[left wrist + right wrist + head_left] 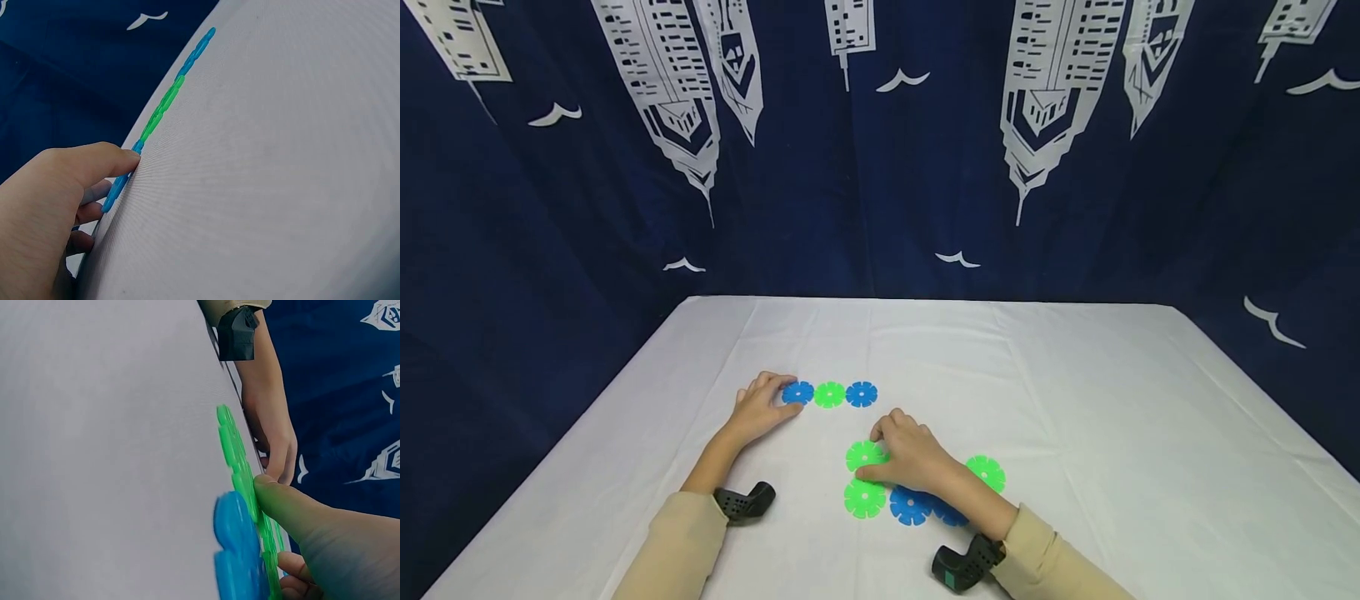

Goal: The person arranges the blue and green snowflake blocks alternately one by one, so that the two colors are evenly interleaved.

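A straight row of interlocking notched discs lies on the white cloth: a blue disc (798,392), a green disc (830,394) and another blue disc (861,394). My left hand (756,414) pinches the row's left blue disc, thumb on the near edge and fingers beyond it. Nearer to me, my right hand (913,454) grips an upper green disc (862,455) between thumb and fingers. Just below it is a lower green disc (864,498). Two blue discs (910,507) sit beside these, partly hidden under my right hand and forearm. Past the wrist shows one more green disc (987,472).
White cloth covers the table (1120,417), whose far edge meets a dark blue curtain (865,183) printed with white buildings and birds. Black wrist cameras sit on the left wrist (745,503) and the right wrist (967,564), close above the cloth.
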A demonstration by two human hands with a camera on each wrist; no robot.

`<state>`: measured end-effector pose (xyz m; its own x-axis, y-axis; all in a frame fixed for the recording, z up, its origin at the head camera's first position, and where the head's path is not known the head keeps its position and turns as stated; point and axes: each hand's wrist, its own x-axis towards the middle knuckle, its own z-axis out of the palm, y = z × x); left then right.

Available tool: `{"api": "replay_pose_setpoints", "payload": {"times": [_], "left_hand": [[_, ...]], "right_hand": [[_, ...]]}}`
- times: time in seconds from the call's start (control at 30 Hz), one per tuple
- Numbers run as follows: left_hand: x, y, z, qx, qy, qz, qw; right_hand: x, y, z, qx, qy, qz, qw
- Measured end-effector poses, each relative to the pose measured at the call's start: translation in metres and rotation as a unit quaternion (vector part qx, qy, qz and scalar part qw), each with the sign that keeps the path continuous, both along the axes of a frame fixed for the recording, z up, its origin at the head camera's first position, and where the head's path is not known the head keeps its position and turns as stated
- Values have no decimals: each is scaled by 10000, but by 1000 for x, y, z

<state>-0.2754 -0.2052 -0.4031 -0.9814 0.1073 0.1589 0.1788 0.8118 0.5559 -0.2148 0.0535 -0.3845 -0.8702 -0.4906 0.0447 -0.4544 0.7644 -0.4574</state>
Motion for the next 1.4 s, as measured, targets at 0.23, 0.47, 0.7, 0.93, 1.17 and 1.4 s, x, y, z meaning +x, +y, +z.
{"api": "replay_pose_setpoints", "payload": {"times": [0.23,0.47,0.7,0.93,1.17,1.4], "left_hand": [[-1,-2,-1,2,57,13,10000],[-1,-2,-2,-2,50,-6,10000],[-2,-1,-1,-34,66,-7,10000],[-2,-1,-3,-19,43,14,10000],[-1,0,-3,-20,-3,49,10000],[-1,0,-2,-24,13,16,10000]], "right_hand": [[-1,-3,0,-145,27,-35,9999],[0,-4,0,-251,-93,-68,9996],[0,-3,0,-296,-174,-131,9993],[0,-2,-1,-361,-276,-102,9989],[-2,2,0,-434,-546,163,9974],[-8,10,4,-663,-903,700,9912]]}}
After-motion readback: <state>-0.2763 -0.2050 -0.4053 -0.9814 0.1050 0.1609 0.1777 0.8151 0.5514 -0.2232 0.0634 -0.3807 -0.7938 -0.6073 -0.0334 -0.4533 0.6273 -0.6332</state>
